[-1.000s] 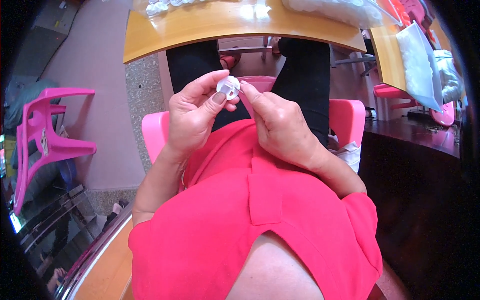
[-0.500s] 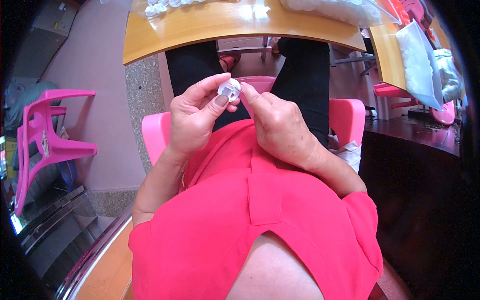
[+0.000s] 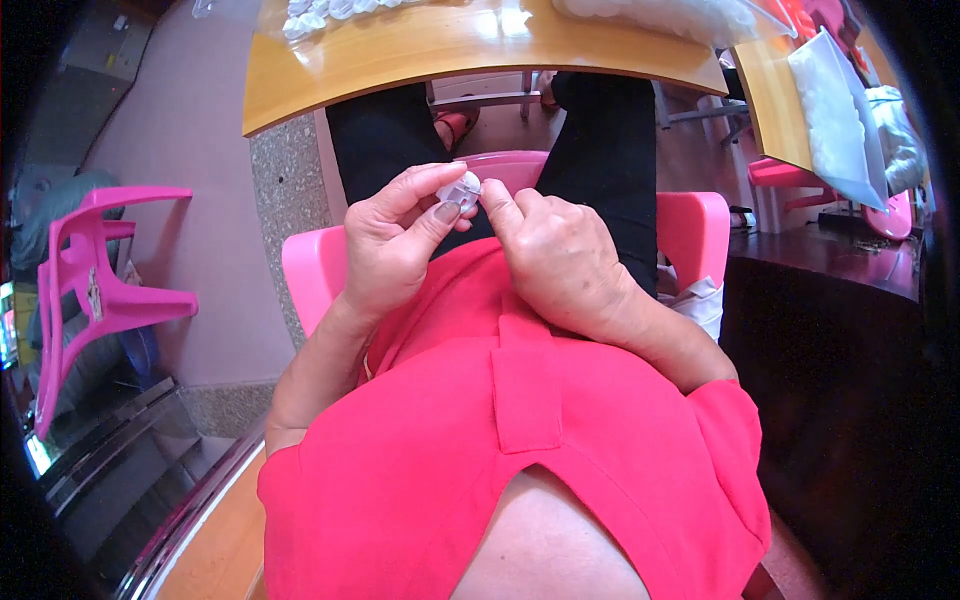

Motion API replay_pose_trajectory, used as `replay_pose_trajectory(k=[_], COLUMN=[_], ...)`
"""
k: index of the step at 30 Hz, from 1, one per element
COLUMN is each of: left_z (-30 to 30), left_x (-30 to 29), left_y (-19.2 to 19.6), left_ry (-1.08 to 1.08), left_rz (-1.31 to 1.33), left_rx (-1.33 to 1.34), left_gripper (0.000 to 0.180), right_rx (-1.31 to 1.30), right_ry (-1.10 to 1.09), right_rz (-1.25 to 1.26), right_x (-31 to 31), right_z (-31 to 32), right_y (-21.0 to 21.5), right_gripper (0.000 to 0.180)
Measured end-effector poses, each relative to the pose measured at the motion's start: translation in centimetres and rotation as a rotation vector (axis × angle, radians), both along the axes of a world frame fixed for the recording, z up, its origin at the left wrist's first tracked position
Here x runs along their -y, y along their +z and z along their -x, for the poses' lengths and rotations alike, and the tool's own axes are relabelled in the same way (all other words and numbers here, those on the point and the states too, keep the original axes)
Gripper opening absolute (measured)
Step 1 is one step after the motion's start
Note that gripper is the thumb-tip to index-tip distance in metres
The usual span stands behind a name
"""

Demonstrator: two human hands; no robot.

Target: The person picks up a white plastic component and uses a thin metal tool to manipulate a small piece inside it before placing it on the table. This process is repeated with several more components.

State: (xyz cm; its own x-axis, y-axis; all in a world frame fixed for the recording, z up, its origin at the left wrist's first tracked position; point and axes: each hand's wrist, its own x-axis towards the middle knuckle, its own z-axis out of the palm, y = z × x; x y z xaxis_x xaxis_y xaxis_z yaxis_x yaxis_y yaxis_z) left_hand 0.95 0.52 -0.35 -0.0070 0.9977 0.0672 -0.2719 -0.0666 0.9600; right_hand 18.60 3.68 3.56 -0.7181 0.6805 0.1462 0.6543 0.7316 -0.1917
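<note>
My left hand point(image 3: 390, 240) holds a small round white plastic part point(image 3: 461, 188) between thumb and fingertips, above my lap and short of the table edge. The part has raised edges and openings on the side facing up. Close by on its right is my right hand point(image 3: 565, 250), closed, with the index finger and thumb pinched against the part's right side. Whatever sits in that pinch is too small or too hidden to make out.
A wooden table point(image 3: 450, 62) spans the top, bearing several white plastic pieces point(image 3: 335, 12) and a clear container point(image 3: 665, 18) of white pieces. To the right, a translucent bin point(image 3: 840, 125) rests on another tabletop. Pink armrests point(image 3: 695, 235) flank me; a pink plastic chair point(image 3: 90, 290) is at left.
The white part has tilted and turned in my left fingers, and both hands sit slightly lower. My right fingertips stay at its right side.
</note>
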Motion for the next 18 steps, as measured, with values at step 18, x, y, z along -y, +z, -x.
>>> replay_pose_trajectory(k=[18], left_z=[0.4], left_x=[-0.2], left_y=[-0.7], left_ry=[-0.180], left_rz=[0.018], left_rx=[-0.093], left_gripper=[0.023], right_rx=[0.223], right_ry=[0.199], right_rz=[0.333], right_x=[-2.6], right_z=[-1.6], right_y=[2.6], right_gripper=[0.017])
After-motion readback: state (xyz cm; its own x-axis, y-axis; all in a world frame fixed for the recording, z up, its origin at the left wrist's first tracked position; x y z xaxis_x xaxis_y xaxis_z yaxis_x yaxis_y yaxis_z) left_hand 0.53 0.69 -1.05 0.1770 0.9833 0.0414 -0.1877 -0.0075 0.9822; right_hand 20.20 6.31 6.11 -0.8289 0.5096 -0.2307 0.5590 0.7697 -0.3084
